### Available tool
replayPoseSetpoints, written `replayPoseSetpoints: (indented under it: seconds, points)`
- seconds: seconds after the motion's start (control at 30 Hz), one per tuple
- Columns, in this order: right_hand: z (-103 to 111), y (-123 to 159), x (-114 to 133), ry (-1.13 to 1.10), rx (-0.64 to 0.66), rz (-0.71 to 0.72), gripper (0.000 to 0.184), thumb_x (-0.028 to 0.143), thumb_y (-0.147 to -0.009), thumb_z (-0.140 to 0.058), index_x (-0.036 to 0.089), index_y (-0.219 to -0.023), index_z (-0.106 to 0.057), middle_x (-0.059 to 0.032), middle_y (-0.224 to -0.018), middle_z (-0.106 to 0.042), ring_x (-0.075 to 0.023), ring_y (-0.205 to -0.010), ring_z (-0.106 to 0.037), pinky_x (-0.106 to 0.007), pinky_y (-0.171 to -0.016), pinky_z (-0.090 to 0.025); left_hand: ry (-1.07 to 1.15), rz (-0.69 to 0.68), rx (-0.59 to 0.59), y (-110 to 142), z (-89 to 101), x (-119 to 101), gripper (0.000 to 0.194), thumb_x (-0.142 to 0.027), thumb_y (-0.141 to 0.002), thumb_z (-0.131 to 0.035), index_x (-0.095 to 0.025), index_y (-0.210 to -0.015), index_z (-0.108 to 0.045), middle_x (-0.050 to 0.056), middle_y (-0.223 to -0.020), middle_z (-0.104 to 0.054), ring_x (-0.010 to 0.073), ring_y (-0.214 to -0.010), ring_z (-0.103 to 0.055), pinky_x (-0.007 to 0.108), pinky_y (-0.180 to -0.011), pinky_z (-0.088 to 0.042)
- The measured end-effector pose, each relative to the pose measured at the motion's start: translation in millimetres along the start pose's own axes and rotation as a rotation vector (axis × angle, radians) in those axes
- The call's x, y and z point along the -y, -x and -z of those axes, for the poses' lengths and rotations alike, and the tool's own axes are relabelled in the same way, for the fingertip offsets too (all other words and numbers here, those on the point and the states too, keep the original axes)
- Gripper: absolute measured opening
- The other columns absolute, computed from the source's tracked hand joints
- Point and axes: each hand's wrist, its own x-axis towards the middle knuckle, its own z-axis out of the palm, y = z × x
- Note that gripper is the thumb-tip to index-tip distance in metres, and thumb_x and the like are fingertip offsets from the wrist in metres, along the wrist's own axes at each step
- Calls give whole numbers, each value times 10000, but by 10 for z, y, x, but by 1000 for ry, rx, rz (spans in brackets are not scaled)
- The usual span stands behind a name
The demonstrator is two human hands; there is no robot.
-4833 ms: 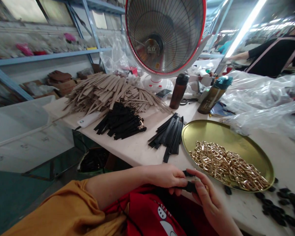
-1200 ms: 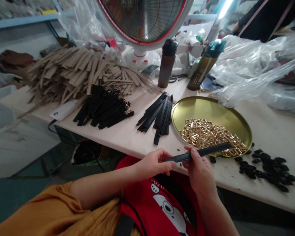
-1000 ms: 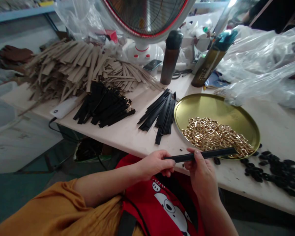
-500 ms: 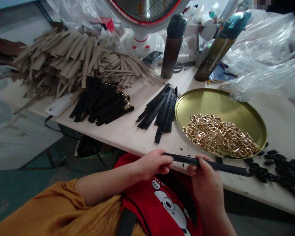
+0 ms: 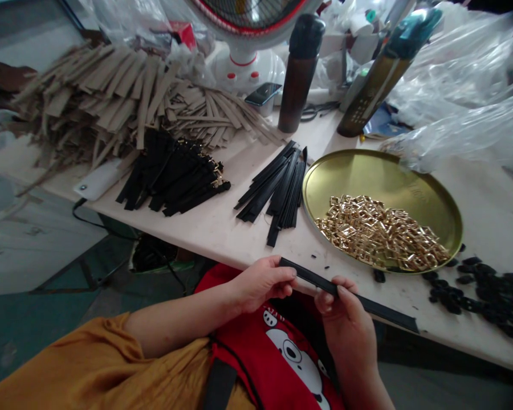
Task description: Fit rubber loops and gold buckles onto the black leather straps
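A long flat black strap (image 5: 385,312) slants across in front of me at the table's near edge. My left hand (image 5: 269,283) pinches its left end between thumb and fingers. Farther along, my right hand (image 5: 347,310) is closed round the middle, and the free end sticks out to the right. Just beyond lies a fan of similar black straps (image 5: 284,185). To its left is a heap of black straps with gold metal pieces at one end (image 5: 175,176). A round gold tray (image 5: 380,165) holds a pile of small gold buckles (image 5: 376,230).
Small black oval pieces (image 5: 491,290) lie at the right. Behind stand a dark bottle (image 5: 301,74), a leaning bottle (image 5: 380,80), a fan (image 5: 245,62), scissors (image 5: 316,109) and a phone (image 5: 263,94). Grey-brown strips (image 5: 98,97) are heaped at left, plastic bags (image 5: 465,108) at right.
My right hand has come down and slightly left, and the strap's free end has dipped, so the strap slants more. Both hands still hold it. The view has shifted slightly.
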Motion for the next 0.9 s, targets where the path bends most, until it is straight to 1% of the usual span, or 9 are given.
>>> replayPoseSetpoints:
  seconds: [0.17,0.4,0.47,0.53,0.6,0.7,0.77,0.83,0.9]
  points:
    - [-22,32,9,-164,30,-96,127,275,-767,-511,231,-884,-491,49,-561,-500,-97,-531,-450,-218,-541,-391,30,-5,-1,-28,18,15,125,-186,-696,-582,-137,-739,-475,-32,-628,-530,19,-465,-470,122,-447,-340]
    - [-20,48,21,-80,42,-46,144,282,-800,-509,222,-932,-508,67,-535,-430,-92,-495,-409,-222,-504,-364,79,-7,-32,-43,51,-33,128,-174,-712,-595,-135,-729,-474,-24,-626,-532,21,-482,-472,113,-459,-356]
    - [-9,82,24,53,50,58,142,257,-799,-529,234,-939,-546,59,-553,-449,-98,-511,-434,-231,-511,-379,153,-14,-36,-42,40,-34,158,-201,-711,-629,-135,-754,-492,-25,-646,-530,18,-502,-472,114,-477,-361]
    - [-9,123,29,265,94,261,158,205,-759,-581,250,-910,-603,23,-661,-537,-125,-598,-514,-259,-561,-426,197,-8,1,-43,3,-25,215,-253,-703,-664,-134,-822,-530,-26,-660,-526,20,-513,-469,124,-484,-359]
    - [-20,158,33,481,221,483,241,139,-728,-596,274,-923,-640,-13,-800,-595,-158,-709,-571,-286,-624,-462,169,-5,43,-52,-55,-31,276,-296,-701,-671,-125,-887,-561,-18,-671,-529,35,-534,-485,147,-505,-373]
    - [-11,173,37,722,380,716,417,75,-755,-521,301,-1099,-583,-41,-917,-618,-184,-816,-595,-312,-692,-483,50,-87,42,-78,-142,-142,218,-294,-768,-596,-109,-880,-571,13,-715,-565,78,-624,-551,196,-599,-428]
    - [60,148,47,842,335,788,475,70,-767,-497,281,-1192,-510,-63,-967,-615,-194,-856,-590,-331,-723,-482,-52,-211,20,-89,-177,-288,174,-277,-827,-501,-114,-856,-550,19,-704,-579,92,-625,-568,213,-607,-438]
    - [201,90,78,942,209,807,446,97,-777,-501,249,-1196,-498,-76,-972,-607,-199,-854,-584,-342,-730,-475,-173,-339,13,-87,-193,-437,178,-273,-858,-430,-124,-867,-527,-13,-596,-543,70,-500,-513,191,-512,-401]
    - [395,1,136,1029,55,796,337,144,-794,-498,218,-1119,-547,-82,-951,-598,-196,-818,-576,-342,-723,-463,-280,-334,64,-74,-204,-523,186,-258,-861,-394,-128,-916,-515,-52,-493,-462,49,-383,-401,172,-408,-299]
